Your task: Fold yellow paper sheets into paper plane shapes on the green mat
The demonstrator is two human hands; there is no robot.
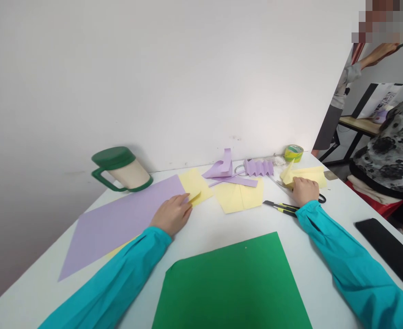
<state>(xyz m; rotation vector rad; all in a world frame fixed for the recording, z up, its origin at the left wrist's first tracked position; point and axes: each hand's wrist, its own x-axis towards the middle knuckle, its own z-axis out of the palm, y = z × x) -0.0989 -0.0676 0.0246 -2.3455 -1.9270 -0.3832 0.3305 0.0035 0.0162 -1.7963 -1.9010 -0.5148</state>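
My left hand [172, 214], fingers curled, rests over the corner of a large purple paper sheet [119, 228] and pinches a small folded piece of yellow paper [195, 198]. Under that piece lies a yellow sheet [196, 180]. At the right, my right hand [306, 191] has its fingers closed at the near edge of a creased yellow paper [312, 174]; the fingertips are partly hidden. Beside that wrist lie a black-and-yellow utility knife [278, 207] and scissors with a black handle [321, 198]. A green sheet [232, 283] lies nearest me.
Behind stand a cream jug with green lid [126, 169] and a tape roll [293, 153]. Between them are a pleated purple strip [259, 167], purple scraps [223, 168] and a creased yellow piece [238, 196]. A black flat object [389, 251] lies right. People are beyond the wall's edge.
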